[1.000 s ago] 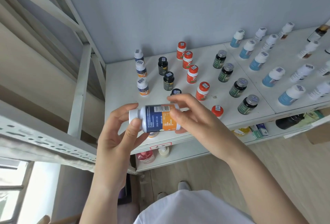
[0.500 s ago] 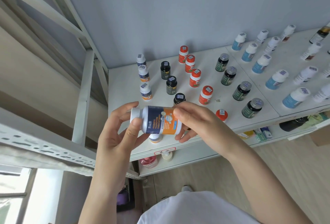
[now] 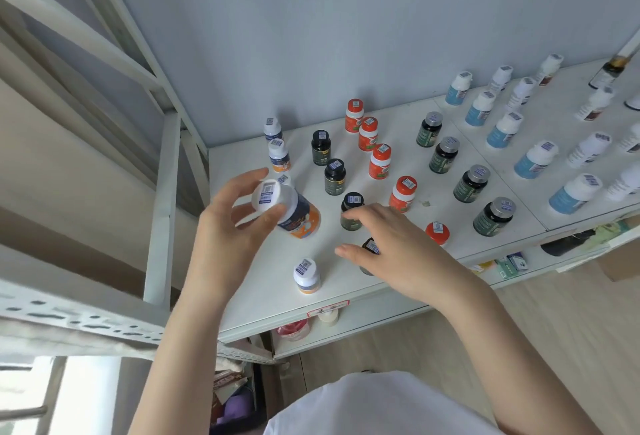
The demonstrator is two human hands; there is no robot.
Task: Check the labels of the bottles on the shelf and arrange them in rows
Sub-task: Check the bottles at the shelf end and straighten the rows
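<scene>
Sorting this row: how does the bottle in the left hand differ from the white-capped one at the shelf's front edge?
The held bottle is tilted; the front bottle stands upright. The held bottle is gripped by the left hand; the front bottle sits untouched on the shelf. Both: white sticker-topped caps, navy-and-orange labels.

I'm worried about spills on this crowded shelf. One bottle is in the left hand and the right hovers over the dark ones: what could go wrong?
1. The left hand grips the white-capped navy-and-orange bottle tilted, by its cap end only; it could slip onto the white shelf.
2. The right hand spreads over a black-capped dark bottle near the shelf's front edge; a nudge might topple it off.
</scene>
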